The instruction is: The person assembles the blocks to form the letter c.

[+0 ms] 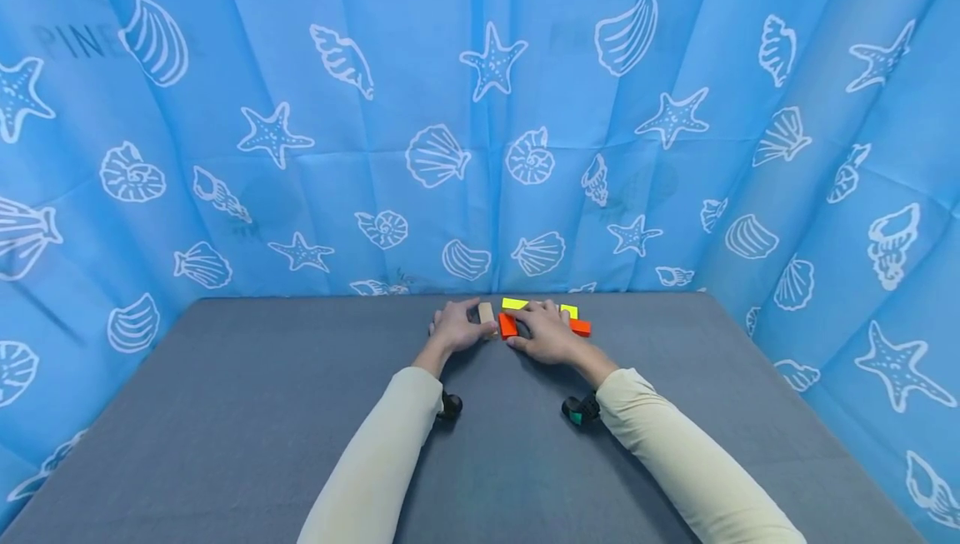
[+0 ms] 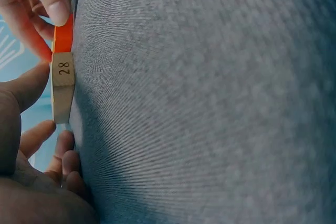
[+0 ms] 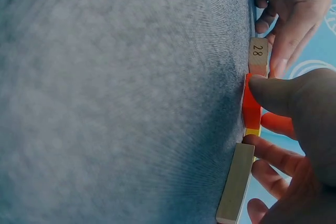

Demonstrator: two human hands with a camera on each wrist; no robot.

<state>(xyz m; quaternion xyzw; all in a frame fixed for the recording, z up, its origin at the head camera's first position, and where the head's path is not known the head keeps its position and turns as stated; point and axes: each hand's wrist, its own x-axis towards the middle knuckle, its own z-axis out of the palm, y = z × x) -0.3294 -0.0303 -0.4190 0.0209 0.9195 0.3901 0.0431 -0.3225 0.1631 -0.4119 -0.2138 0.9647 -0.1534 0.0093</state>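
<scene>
A plain wooden block (image 1: pixel 487 316) lies on the table, with "28" marked on the end facing the wrist cameras. My left hand (image 1: pixel 454 328) pinches it, thumb at the marked end and index fingertip at its left side. Against that block stands an orange block (image 1: pixel 507 326), end to side in the wrist views. My right hand (image 1: pixel 550 336) holds the orange block between thumb and index finger; the thumb (image 3: pixel 278 94) lies over its near edge. Behind the right hand are a yellow block (image 1: pixel 514 303) and a second yellow block (image 1: pixel 569 311), both partly hidden.
To the right of my right hand lies another orange block (image 1: pixel 581 327). The right wrist view shows a block with pale wooden faces (image 3: pixel 236 182) below the fingers. A grey cloth-covered table (image 1: pixel 300 427) ends at a blue shell-patterned curtain (image 1: pixel 450 219).
</scene>
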